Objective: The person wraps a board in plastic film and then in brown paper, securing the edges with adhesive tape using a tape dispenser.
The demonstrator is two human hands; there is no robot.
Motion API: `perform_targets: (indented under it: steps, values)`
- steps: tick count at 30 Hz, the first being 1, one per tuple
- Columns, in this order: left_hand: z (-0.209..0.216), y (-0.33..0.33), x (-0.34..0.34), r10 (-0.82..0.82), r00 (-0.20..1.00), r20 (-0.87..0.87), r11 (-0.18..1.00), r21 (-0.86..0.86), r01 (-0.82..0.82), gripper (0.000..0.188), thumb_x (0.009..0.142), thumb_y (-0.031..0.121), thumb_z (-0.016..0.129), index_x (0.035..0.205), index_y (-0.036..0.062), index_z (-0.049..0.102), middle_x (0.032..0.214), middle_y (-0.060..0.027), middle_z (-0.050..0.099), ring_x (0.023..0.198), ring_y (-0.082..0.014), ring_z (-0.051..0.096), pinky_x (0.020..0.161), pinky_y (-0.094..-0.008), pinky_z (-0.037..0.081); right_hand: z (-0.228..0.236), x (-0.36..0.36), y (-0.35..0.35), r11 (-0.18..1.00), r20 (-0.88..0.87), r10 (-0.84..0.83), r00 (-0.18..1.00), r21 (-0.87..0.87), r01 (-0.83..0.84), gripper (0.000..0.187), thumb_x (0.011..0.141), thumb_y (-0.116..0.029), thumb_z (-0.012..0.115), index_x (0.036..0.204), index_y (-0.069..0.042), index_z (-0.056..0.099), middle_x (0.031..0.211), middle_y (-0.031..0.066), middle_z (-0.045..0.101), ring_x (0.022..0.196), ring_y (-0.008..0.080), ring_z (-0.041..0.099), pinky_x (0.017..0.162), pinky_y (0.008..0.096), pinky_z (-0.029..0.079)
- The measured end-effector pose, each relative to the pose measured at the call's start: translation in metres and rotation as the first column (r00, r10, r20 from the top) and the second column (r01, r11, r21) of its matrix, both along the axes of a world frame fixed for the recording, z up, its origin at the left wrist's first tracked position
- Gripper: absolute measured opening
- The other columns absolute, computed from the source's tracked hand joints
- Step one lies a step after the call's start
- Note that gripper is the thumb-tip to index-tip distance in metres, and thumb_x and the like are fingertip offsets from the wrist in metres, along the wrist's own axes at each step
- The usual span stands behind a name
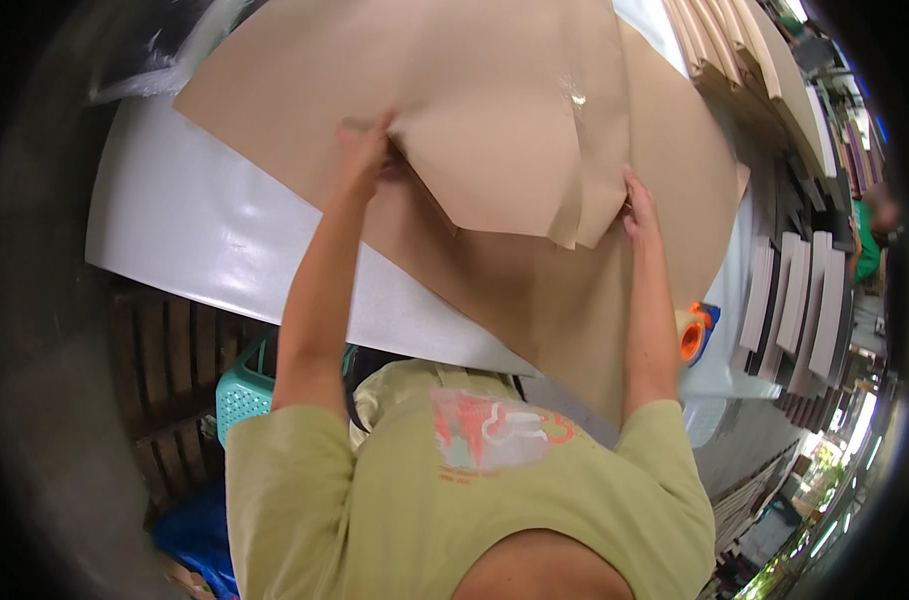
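Note:
A large brown kraft paper sheet (504,170) has its near edge lifted and folded, with a shiny strip of clear tape (578,120) running down its right part. My left hand (366,150), slightly blurred, pinches the left corner of this raised edge. At the right side, my right hand (640,205) is closed on the paper's edge, its fingertips partly hidden. More brown paper spreads beneath the fold and hangs toward my body. All of it lies on a glossy white table (204,225).
A blue and orange tape dispenser (696,335) with a roll stands right of my right forearm. Stacked long brown panels (719,60) rise at the far right, with grey strips (799,300) below them. A green plastic stool (242,395) stands under the table's left side. A person (867,240) in green is farther off.

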State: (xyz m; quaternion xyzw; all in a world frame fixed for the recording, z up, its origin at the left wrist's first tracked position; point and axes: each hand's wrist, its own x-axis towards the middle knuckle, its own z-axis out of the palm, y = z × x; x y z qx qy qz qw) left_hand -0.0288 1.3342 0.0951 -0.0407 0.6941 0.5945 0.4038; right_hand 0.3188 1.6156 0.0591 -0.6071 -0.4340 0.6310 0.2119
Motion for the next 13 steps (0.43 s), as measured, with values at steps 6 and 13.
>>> perform_targets:
  steps: [6, 13]
  values:
    - [-0.006, 0.035, 0.018, 0.035, 0.959, -0.28, 0.995, -0.079, -0.06, 0.11, 0.067, 0.025, 0.077, 0.135, -0.0096, -0.002, 0.132, -0.0285, 0.034, 0.122, -0.036, 0.038, 0.101, -0.0357, 0.035, -0.027, -0.011, -0.057, 0.991, -0.216, 0.059, 0.975, 0.13, -0.031, 0.079, 0.08, -0.019, 0.067, 0.137, -0.001, 0.015, 0.1, 0.0132, 0.058, 0.073, 0.0196, 0.061, 0.06, 0.032, 0.051]
    - [-0.049, 0.0, 0.115, -0.08, 0.824, -0.561, 0.991, 0.041, 0.124, 0.1, 0.073, 0.017, 0.07, 0.138, -0.0048, -0.003, 0.141, -0.0208, 0.025, 0.121, -0.0323, 0.039, 0.1, -0.0366, 0.034, 0.019, 0.009, -0.157, 0.953, 0.137, 0.284, 0.949, 0.069, -0.296, 0.092, 0.084, -0.009, 0.061, 0.141, -0.015, -0.01, 0.096, 0.0117, 0.06, 0.058, 0.0202, 0.059, 0.05, 0.0254, 0.048]
